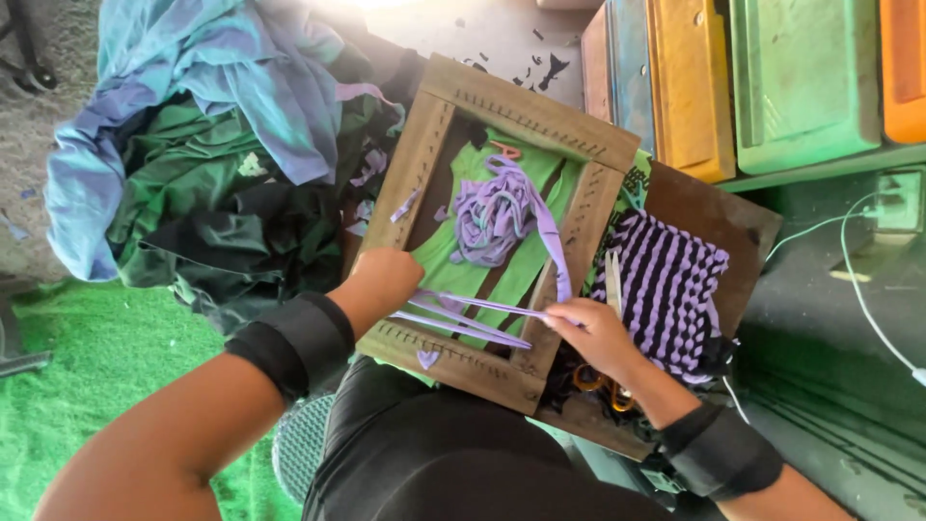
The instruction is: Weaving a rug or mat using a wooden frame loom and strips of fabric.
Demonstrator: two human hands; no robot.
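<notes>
A square wooden weaving frame (502, 227) rests tilted on the person's lap, pegs lining its rails. Lilac fabric strips (463, 318) stretch across the frame's lower corner, pulled taut; a loose lilac bundle (492, 214) lies at its centre on green cloth (453, 256).

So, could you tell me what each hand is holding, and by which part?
The right hand pinches the purple fabric strips at their right ends, at the wooden frame. The left hand holds the same strips at the frame's left side.

A brown board (709, 217) at centre right carries a purple-and-black woven piece (666, 285). At the left, green artificial turf (96, 357) lies on the floor beneath a heap of clothes (207, 145).
</notes>
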